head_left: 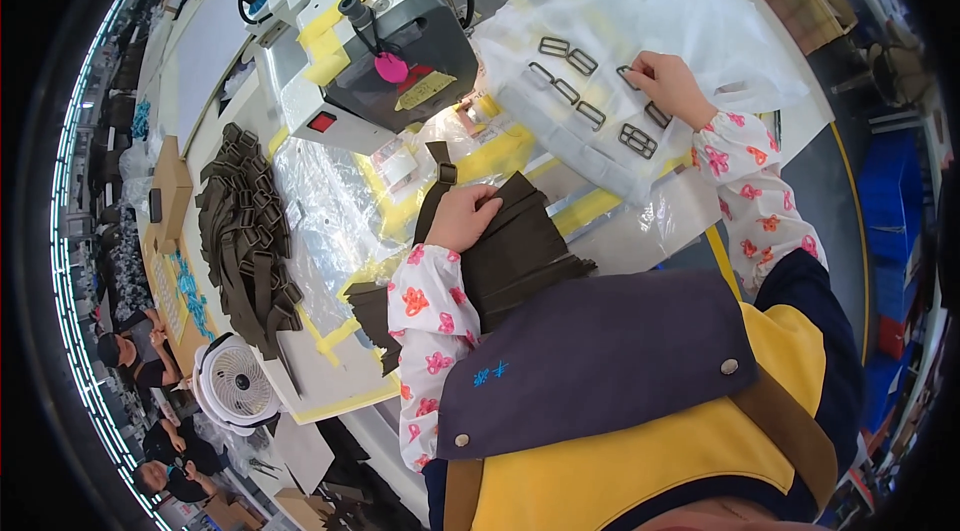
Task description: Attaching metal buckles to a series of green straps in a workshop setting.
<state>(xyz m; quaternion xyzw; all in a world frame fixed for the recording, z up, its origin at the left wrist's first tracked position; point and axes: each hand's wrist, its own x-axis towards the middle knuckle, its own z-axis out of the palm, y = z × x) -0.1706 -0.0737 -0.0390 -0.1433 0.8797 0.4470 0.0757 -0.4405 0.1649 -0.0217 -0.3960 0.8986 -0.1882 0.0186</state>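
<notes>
My left hand (463, 218) is closed on a dark olive webbing strap (432, 206), and a dark slider buckle (446, 173) sits on that strap just beyond my fingers. Under and beside this hand lie more dark olive webbing strips (515, 246), stacked partly across my lap. To the right, my right hand (672, 91) pinches a loose dark slider buckle (627, 78) over a white plastic bag (530, 121). Several similar buckles (590, 114) are spread on the bag, some in small clusters (638, 141). My right palm hides part of the bag.
A sewing machine (400, 61) with a pink tag stands ahead. On the left hangs a heap of buckled straps (245, 221), near a white fan (236, 383) and a cardboard box (172, 191). Yellow tape (590, 211) marks the table. Two people (180, 461) sit at far left.
</notes>
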